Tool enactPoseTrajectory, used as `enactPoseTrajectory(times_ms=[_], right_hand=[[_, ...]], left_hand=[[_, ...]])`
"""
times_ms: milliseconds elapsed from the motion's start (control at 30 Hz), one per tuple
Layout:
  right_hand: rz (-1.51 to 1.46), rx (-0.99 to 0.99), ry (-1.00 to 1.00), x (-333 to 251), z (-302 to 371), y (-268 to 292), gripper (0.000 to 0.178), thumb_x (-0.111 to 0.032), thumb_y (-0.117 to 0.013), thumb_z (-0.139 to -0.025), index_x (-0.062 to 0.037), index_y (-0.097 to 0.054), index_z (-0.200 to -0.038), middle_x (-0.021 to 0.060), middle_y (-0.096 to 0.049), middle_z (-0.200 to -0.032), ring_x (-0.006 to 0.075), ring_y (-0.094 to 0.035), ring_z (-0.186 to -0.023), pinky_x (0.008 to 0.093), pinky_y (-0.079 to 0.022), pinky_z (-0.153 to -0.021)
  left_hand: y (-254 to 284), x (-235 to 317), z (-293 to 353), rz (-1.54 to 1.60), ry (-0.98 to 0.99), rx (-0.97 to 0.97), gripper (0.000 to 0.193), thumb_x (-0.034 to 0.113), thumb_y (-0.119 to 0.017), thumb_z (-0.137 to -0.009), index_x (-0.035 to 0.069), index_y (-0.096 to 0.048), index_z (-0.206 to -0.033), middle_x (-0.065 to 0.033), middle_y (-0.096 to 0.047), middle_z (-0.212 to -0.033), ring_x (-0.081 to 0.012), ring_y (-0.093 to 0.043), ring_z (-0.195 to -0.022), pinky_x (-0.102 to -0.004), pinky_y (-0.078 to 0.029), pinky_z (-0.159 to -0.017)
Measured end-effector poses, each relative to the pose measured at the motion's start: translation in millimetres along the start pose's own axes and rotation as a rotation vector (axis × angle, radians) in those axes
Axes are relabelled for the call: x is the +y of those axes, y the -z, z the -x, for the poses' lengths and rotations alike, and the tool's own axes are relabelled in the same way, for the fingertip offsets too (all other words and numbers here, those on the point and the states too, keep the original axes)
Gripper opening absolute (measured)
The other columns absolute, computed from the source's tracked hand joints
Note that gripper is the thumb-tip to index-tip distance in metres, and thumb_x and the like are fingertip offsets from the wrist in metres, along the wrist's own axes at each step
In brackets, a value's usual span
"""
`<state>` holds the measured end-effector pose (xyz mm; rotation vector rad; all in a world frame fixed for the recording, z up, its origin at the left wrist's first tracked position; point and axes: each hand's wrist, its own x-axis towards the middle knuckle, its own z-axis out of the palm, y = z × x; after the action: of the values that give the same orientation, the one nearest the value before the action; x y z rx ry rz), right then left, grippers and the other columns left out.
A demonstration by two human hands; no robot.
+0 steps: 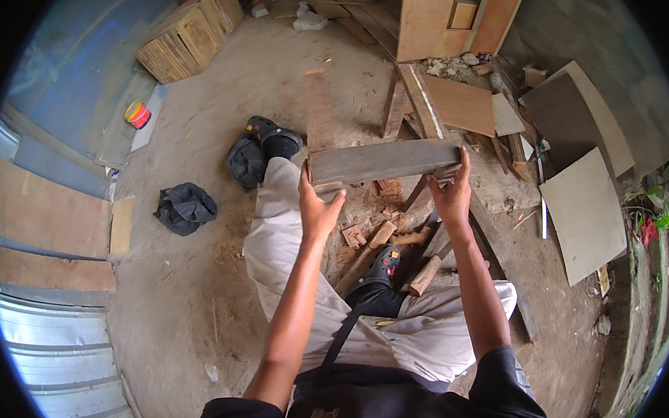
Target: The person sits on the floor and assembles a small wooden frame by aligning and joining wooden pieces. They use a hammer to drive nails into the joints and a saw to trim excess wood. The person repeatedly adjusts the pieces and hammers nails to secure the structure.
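Note:
A short grey wooden plank (386, 161) is held up level in front of me, above my legs. My left hand (321, 208) grips its left end, thumb apart from the fingers. At the opposite end my right hand (452, 195) holds it the same way. Small pieces of wood show under both ends; whether they are fixed to the plank I cannot tell. Below it, wood offcuts (378, 235) and chips lie on the ground between my legs. A cut length of wood (426, 275) rests beside my shoe (386, 264).
Beyond the plank stands a wooden trestle (422, 102). Loose panels (586, 215) lean or lie at the right, near rubble. Black bags (185, 208) lie at left, with a red and yellow tub (137, 114) by the wall. A wooden crate (191, 36) stands farther back.

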<state>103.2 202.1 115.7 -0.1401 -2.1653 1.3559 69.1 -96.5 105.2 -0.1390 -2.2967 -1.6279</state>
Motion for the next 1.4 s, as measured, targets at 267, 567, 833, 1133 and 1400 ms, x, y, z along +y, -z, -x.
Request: enactPoseTrajectory(times_ms=[267, 567, 833, 1133, 1400], right_hand=[[-0.126, -0.064, 0.088, 9.6, -9.5, 18.6, 0.081, -0.006, -0.056, -0.093, -0.0061, -0.016, -0.164, 0.0239, -0.034, -0.160, 0.0344, -0.047, -0.140, 0.0465, -0.042, -0.112], [-0.048, 0.066, -0.229, 4.5, -47.2, 22.2, 0.046, -0.034, -0.063, -0.103, 0.0090, -0.070, -0.118, 0.0173, -0.077, -0.104, 0.0178, -0.069, -0.099, 0.0328, -0.052, -0.089], [-0.149, 0.111, -0.340, 7.8, -46.2, 22.6, 0.040, -0.030, -0.066, -0.102, 0.0084, -0.073, -0.112, 0.0119, -0.077, -0.095, 0.0132, -0.066, -0.090, 0.0303, -0.052, -0.084], [-0.196, 0.123, -0.346, 6.9, -44.3, 20.3, 0.039, -0.029, -0.067, -0.102, 0.0076, -0.074, -0.111, 0.0083, -0.076, -0.093, 0.0109, -0.065, -0.088, 0.0278, -0.051, -0.081], [-0.234, 0.121, -0.338, 13.9, -44.7, 19.6, 0.039, -0.030, -0.067, -0.101, 0.0069, -0.075, -0.112, 0.0101, -0.078, -0.095, 0.0120, -0.066, -0.090, 0.0288, -0.052, -0.084]], left_hand=[[33.2, 30.5, -28.9, 0.322, 0.214, -0.066, 0.070, 0.037, -0.060, -0.104, -0.005, -0.037, -0.155, -0.0216, -0.038, -0.162, -0.0264, -0.035, -0.151, -0.0351, -0.027, -0.123], [1.7, -5.1, -49.9, 0.178, 0.047, 0.002, 0.052, 0.031, -0.050, -0.110, -0.005, -0.048, -0.148, -0.0189, -0.050, -0.154, -0.0269, -0.044, -0.146, -0.0348, -0.031, -0.120], [-4.4, -18.1, -48.0, 0.223, 0.089, 0.016, 0.049, 0.028, -0.048, -0.111, -0.004, -0.048, -0.149, -0.0194, -0.051, -0.154, -0.0269, -0.044, -0.145, -0.0344, -0.032, -0.120], [-0.8, -7.9, -47.4, 0.214, 0.069, 0.022, 0.045, 0.028, -0.047, -0.111, -0.002, -0.053, -0.144, -0.0180, -0.054, -0.150, -0.0273, -0.047, -0.143, -0.0349, -0.033, -0.119], [2.0, 5.2, -45.4, 0.231, 0.058, 0.009, 0.033, 0.025, -0.046, -0.111, 0.001, -0.060, -0.127, -0.0149, -0.060, -0.140, -0.0268, -0.045, -0.143, -0.0355, -0.033, -0.117]])
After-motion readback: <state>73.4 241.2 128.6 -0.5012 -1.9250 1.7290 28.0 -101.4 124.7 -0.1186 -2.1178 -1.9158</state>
